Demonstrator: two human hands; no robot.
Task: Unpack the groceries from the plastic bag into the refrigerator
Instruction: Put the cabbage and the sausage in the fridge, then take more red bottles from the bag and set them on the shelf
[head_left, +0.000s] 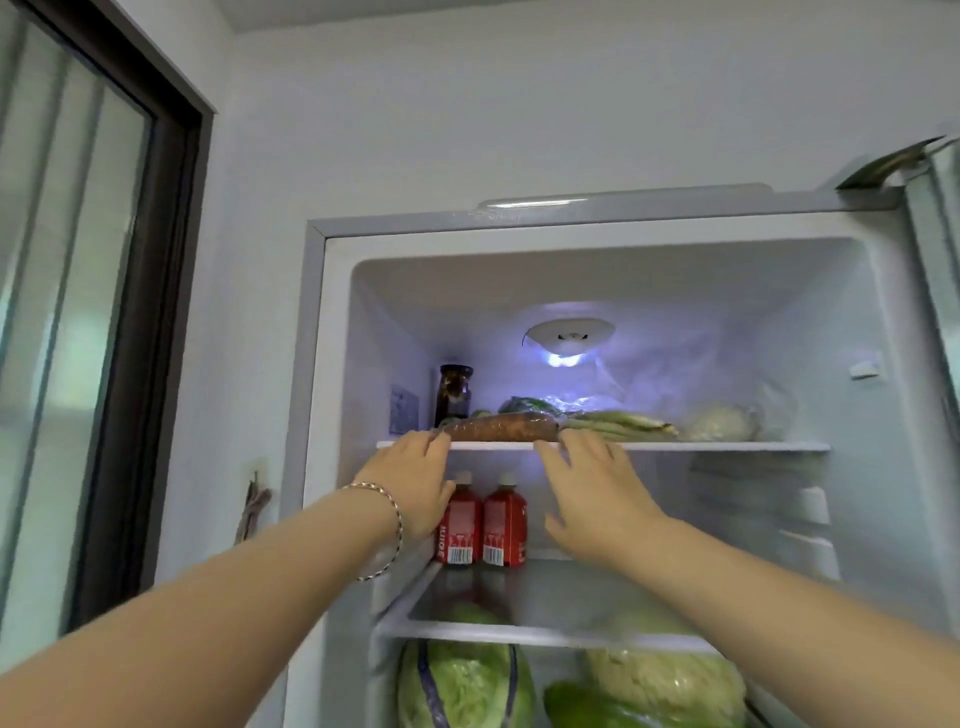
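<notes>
White plastic lines the open refrigerator before us. Low down we count two cabbages, one netted green cabbage and one paler cabbage. Our two hands are apart: the left hand and right hand lay outstretched fingers against either end of one plastic-wrapped carrot lying along the top shelf front edge. Two red bottles stand side by side beneath. One dark jar stands behind. One bracelet circles our left wrist.
</notes>
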